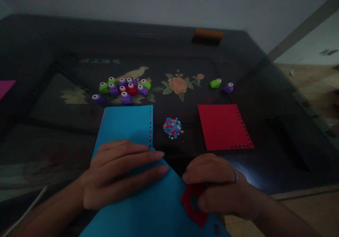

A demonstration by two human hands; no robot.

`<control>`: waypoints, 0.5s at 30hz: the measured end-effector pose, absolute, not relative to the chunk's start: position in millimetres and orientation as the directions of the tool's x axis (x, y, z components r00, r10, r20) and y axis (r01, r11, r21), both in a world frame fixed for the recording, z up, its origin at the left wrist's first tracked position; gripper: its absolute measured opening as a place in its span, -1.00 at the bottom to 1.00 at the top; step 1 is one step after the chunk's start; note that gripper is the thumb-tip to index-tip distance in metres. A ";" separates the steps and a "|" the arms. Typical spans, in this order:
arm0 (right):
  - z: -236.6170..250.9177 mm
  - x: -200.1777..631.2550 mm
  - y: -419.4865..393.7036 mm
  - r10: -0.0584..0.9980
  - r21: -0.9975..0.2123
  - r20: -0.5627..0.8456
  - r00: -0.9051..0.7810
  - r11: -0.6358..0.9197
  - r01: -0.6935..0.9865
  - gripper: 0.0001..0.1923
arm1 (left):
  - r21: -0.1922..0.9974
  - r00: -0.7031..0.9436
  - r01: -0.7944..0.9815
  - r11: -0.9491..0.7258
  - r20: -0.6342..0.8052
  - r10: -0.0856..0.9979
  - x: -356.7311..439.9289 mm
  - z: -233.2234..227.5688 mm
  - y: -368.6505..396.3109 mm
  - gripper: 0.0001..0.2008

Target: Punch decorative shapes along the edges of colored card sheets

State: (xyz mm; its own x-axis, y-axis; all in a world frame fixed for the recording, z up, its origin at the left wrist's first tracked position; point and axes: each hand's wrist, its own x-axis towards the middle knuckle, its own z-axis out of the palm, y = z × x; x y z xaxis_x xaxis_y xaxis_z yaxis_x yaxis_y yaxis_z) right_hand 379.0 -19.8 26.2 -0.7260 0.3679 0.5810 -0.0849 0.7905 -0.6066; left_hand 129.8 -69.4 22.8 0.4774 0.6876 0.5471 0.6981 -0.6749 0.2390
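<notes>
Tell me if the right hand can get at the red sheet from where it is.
Probably yes: the red sheet lies flat just beyond the right hand with bare tabletop between, though that hand grips a red punch.

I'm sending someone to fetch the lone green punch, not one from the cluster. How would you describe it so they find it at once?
On the dark table, find the painted peach flower and look just right of it, above the red sheet. The green punch sits there with one purple punch, apart from the punch cluster on the left.
</notes>
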 end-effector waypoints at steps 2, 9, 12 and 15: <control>26.5 376.4 -20.0 0.391 -0.626 0.635 -0.666 0.766 -0.147 -0.86 | 0.244 0.480 0.695 -0.676 0.543 0.690 129.9 22.4 -68.5 -0.72; 29.6 376.5 -18.7 0.374 -0.628 0.624 -0.686 0.763 -0.155 -0.87 | 0.266 0.479 0.675 -0.688 0.551 0.683 129.9 20.5 -69.0 -0.72; 29.9 377.5 -18.5 0.350 -0.605 0.620 -0.702 0.783 -0.144 -0.88 | 0.259 0.480 0.679 -0.687 0.552 0.682 129.9 20.9 -69.3 -0.72; 30.2 377.0 -18.8 0.343 -0.597 0.626 -0.700 0.789 -0.147 -0.87 | 0.245 0.490 0.675 -0.696 0.557 0.671 129.3 21.2 -67.6 -0.72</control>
